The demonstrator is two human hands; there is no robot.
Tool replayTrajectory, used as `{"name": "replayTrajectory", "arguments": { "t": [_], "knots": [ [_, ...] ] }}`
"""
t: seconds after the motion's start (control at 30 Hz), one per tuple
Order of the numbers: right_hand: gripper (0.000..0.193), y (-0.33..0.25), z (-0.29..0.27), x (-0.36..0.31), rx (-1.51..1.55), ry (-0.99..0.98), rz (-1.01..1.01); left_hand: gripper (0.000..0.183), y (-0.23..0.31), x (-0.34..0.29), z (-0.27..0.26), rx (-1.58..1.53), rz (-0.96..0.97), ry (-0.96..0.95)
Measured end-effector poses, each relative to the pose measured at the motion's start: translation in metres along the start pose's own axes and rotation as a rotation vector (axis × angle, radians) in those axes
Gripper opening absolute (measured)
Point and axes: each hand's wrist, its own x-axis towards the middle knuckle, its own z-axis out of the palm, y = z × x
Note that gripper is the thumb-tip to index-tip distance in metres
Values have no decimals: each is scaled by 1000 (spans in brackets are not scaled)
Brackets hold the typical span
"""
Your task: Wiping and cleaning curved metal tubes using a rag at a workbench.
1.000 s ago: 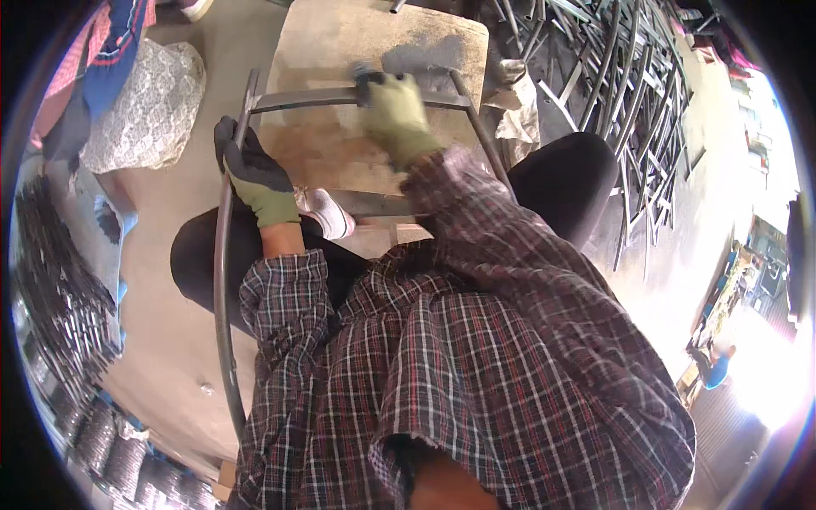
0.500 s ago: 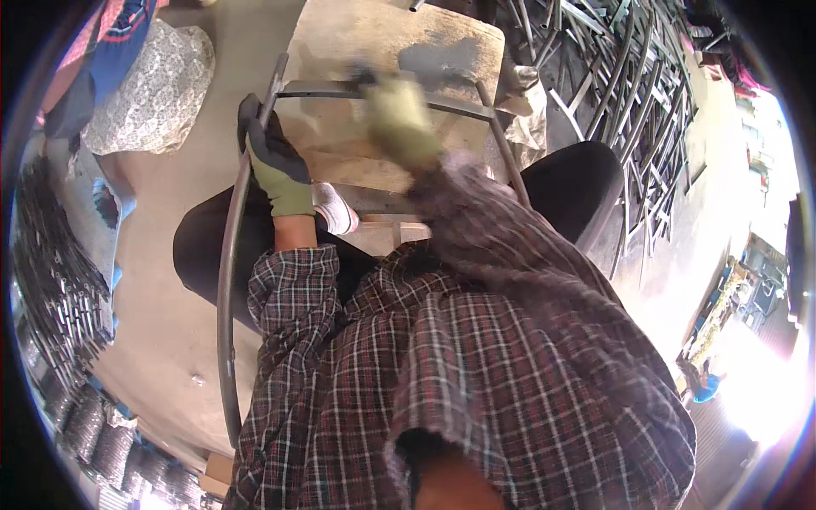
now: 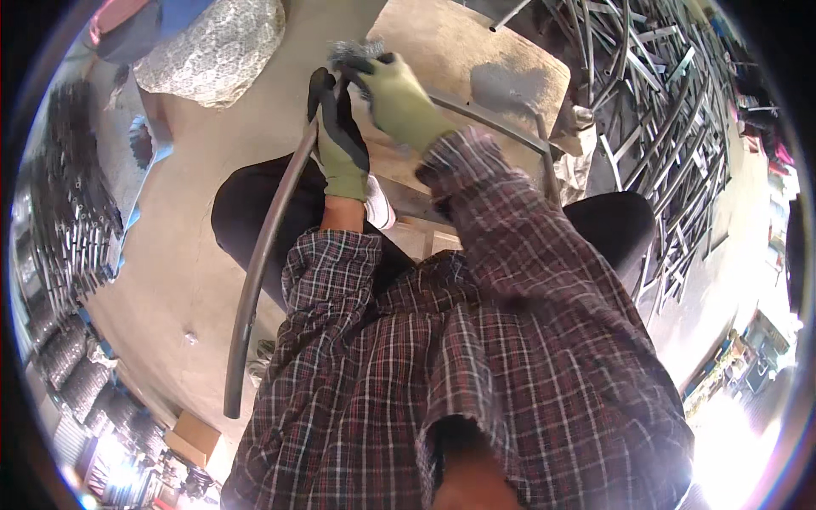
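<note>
Before me is a grey metal tube frame [image 3: 265, 255], with a long curved side tube on the left and a crossbar [image 3: 484, 121] running toward the right side. My left hand [image 3: 342, 151], in a green glove with dark palm coating, is closed around the left tube near its upper end. At the far left corner of the frame, my gloved right hand [image 3: 399, 100] presses a tangled grey wad that looks like steel wool [image 3: 359, 48]. Both hands are close together there and hide the corner joint.
Beyond the frame lies a worn board [image 3: 463, 42] with a dark patch. Loose metal strips and tubes [image 3: 671, 110] are heaped at the right. On the left are a lacy white sack [image 3: 217, 51] and bundled rods [image 3: 72, 195]. A cardboard box [image 3: 192, 438] sits lower left.
My right hand has moved left from the crossbar to the corner beside my left hand. The frame has tilted and shifted a little, and the whole view has swung.
</note>
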Motion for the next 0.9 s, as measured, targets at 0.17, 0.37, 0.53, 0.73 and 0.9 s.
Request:
{"name": "replayTrajectory", "arguments": {
  "t": [0.17,0.37,0.53,0.73,0.9],
  "knots": [
    [38,68,-82,-123,-163,-286,423,38,13,-3,-3,-39,65,142],
    [24,7,-25,-52,-173,-131,364,42,9,0,-9,37,102,71],
    [25,-7,-6,-1,-83,-134,108,34,-4,1,0,-6,8,58],
    [37,96,-112,-197,-303,-184,745,39,11,-2,5,9,24,92],
    [29,48,-77,-102,-158,-383,873,38,2,-7,11,61,63,51]
  ]
}}
